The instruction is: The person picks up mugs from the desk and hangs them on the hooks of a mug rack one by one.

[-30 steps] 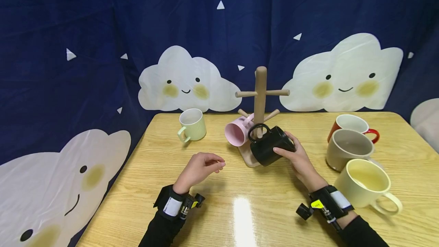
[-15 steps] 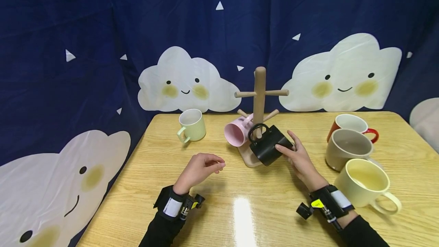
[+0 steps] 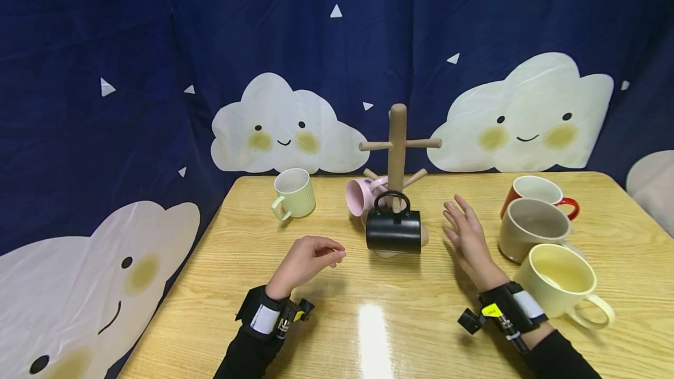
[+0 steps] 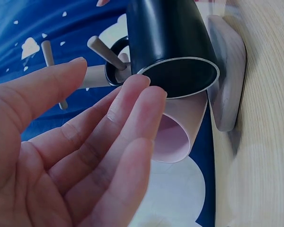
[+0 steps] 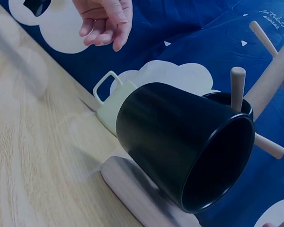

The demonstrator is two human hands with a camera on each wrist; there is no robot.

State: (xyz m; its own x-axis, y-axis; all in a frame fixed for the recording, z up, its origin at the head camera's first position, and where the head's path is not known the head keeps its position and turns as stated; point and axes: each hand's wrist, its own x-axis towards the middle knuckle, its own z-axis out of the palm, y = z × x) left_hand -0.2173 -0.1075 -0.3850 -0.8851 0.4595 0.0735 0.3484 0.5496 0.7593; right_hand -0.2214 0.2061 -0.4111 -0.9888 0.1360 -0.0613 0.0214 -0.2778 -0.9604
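Observation:
A black mug point(image 3: 394, 233) hangs sideways by its handle from a low front peg of a wooden mug tree point(image 3: 397, 133). Behind it to the left, a pink mug point(image 3: 356, 197) hangs on another low peg. My right hand point(image 3: 470, 244) is apart from the black mug, to its right, fingers extended and holding nothing. To the left of the tree hovers my left hand point(image 3: 304, 265), its fingers loosely bent and nothing in them. In the left wrist view the fingertips overlap the black mug's edge.
A pale green mug point(image 3: 298, 195) stands at the back left. Along the right side are a red and white mug point(image 3: 537, 189), a grey-brown mug point(image 3: 529, 233) and a pale yellow mug point(image 3: 553, 291). A dark blue curtain point(image 3: 316, 28) hangs behind the wooden table point(image 3: 237, 250).
My right hand has let go of the black mug and drawn back to the right. The mug has swung from a tilt to nearly level on its peg. My left hand stays put.

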